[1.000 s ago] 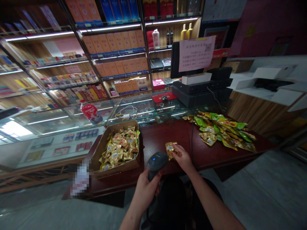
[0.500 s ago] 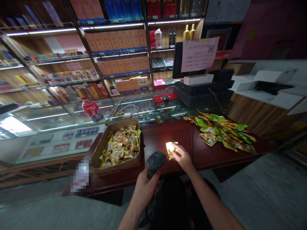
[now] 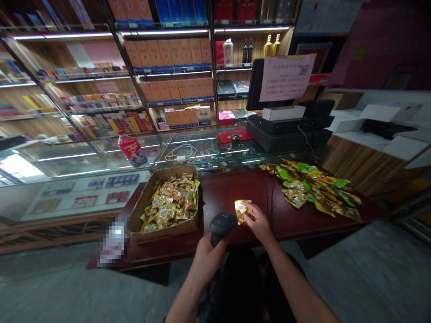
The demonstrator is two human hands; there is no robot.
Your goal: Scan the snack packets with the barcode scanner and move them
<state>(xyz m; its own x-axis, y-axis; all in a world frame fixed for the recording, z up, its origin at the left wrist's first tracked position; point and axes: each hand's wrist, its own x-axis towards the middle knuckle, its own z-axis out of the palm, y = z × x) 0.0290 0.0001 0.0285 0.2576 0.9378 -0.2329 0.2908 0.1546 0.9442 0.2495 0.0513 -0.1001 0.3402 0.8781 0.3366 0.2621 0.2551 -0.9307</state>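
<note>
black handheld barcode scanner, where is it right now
In the head view, the black handheld barcode scanner is in the left hand, below centre, just left of the gold foil packet that the right hand touches.

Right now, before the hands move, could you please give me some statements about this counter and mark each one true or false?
1. The left hand holds a barcode scanner. True.
2. The right hand holds a second scanner. False: its fingers are on a single gold packet.
3. The cardboard box contains many packets. True.
4. The pile of loose packets is left of the box. False: the pile lies to its right, on the table.
5. A red-labelled bottle is on the glass counter. True.
</note>
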